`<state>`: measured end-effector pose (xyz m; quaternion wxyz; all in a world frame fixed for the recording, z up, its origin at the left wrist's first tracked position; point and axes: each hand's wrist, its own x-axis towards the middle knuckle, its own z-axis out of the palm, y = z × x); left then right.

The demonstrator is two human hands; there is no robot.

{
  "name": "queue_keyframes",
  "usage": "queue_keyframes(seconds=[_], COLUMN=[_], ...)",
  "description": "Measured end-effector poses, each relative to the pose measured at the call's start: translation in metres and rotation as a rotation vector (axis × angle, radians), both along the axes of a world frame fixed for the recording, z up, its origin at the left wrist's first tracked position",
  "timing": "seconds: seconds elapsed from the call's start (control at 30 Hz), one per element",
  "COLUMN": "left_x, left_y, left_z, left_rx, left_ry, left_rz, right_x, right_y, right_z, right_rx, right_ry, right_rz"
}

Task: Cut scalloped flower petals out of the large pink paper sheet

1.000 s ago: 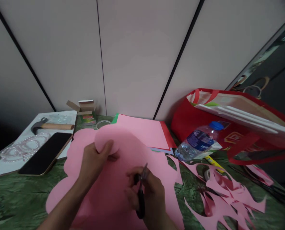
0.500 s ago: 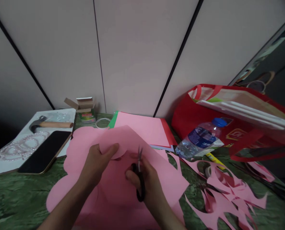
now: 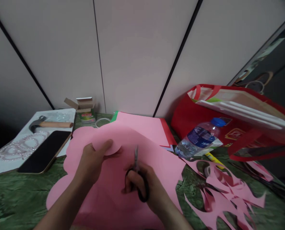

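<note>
Left hand (image 3: 92,163) pinches pink sheet (image 3: 128,134) by its curved cut edge, thumb on top, fingers beneath. Right hand (image 3: 154,187) curled round scissors (image 3: 136,158), blades pointing wallward, near that edge. Sheet lies over scalloped paper (image 3: 79,137), mid-table. Scraps (image 3: 225,209) crowd right; phone (image 3: 45,153) bounds left; bare tabletop (image 3: 10,198) lower left.

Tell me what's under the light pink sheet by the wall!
Green paper peeks out at its left, red paper at its right, pale purple paper near its front-right corner. The light pink sheet covers the middle, so nothing there can be seen.
</note>
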<state>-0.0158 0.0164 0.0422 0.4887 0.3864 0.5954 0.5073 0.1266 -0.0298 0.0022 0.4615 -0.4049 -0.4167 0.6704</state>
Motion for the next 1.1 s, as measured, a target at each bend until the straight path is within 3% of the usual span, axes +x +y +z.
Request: queue_keyframes(seconds=[0.07,0.17,0.7,0.83,1.1], left_x=[0.004,0.01,0.024,0.025,0.024], left_y=[-0.002,-0.007,-0.017,-0.018,-0.019], left_z=[0.002,0.004,-0.003,-0.003,-0.011], left_rx=[-0.011,-0.035,-0.074,-0.112,-0.13], left_ry=[-0.076,-0.069,0.006,-0.061,-0.088], left_rz=[0.003,-0.012,0.026,-0.023,-0.092], right_x=[-0.002,-0.003,-0.008,-0.009,-0.006], right_y=[-0.003,-0.006,-0.007,-0.007,-0.002], right_z=[0.0,0.001,0.008,0.007,-0.002], right_rx=[-0.065,-0.077,0.022,-0.024,0.063], right_ry=[-0.015,-0.055,0.103,0.061,-0.041], right_rz=[0.149,0.201,0.014,-0.026,-0.055])
